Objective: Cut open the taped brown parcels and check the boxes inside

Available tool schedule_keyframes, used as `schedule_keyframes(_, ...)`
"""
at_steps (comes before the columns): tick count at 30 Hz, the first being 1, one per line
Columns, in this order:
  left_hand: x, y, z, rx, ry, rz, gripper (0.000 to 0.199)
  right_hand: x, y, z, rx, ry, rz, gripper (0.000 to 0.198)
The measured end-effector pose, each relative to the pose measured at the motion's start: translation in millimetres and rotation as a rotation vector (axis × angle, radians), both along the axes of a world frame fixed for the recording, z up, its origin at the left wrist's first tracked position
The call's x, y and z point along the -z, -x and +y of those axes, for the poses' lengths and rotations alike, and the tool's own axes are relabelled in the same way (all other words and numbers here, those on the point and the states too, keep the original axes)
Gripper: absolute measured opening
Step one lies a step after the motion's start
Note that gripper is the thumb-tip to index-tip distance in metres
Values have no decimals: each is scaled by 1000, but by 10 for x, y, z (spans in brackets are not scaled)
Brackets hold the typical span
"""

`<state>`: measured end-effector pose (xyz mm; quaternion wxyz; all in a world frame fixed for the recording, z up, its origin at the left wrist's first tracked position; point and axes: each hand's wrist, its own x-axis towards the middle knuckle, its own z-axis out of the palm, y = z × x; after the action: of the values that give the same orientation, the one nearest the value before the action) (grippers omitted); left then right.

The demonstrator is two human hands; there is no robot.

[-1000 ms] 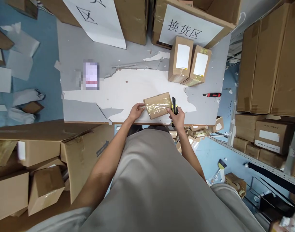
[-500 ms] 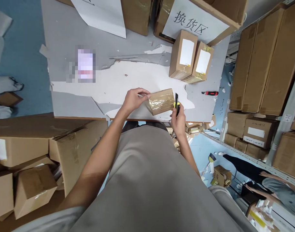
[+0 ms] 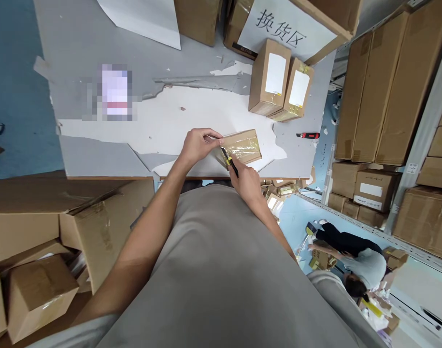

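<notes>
A small cardboard box (image 3: 244, 144) with shiny clear tape lies near the front edge of the table. My left hand (image 3: 200, 146) is closed at its left end, thumb and fingertips gripping the upper left corner. My right hand (image 3: 247, 182) is wrapped around a black and yellow utility knife (image 3: 229, 159). The blade points up and left at the box's left end, close to my left fingertips; whether it cuts into the tape I cannot tell. My right hand covers the box's lower front part.
Two labelled cartons (image 3: 269, 77) stand at the back right, before a bin with a paper sign (image 3: 284, 29). A red and black knife (image 3: 308, 136) lies right; a pixelated object (image 3: 115, 92) lies left. Large open carton (image 3: 112, 232) below left. A person (image 3: 362, 261) bends over beyond the shelving.
My right hand has moved the knife from the box's right end across to its left end. My left hand stays at the left corner. The person in the background has bent down.
</notes>
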<state>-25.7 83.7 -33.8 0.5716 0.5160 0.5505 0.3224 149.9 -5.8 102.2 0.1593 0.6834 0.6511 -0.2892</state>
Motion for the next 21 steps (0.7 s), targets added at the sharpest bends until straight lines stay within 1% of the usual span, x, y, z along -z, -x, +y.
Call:
schedule_keyframes(6, 11, -14, -24, -30, 30, -19, 34, -104, 204, 103, -25, 58, -83, 58)
schedule_keyframes(12, -41, -59, -119, -98, 63, 27, 21, -206, 357, 139, -73, 139, -198, 57)
schedule_keyframes(14, -83, -72, -150, -101, 55, 64, 19, -209, 365, 129, -89, 149, -220, 54)
schedule_keyframes(18, -164, -81, -189, -100, 49, 127, 19, -151, 379, 148, -113, 150, -213, 45)
schedule_keyframes(21, -196, -97, -212, -122, 37, 146, 19, -157, 375, 162, -121, 150, -191, 46)
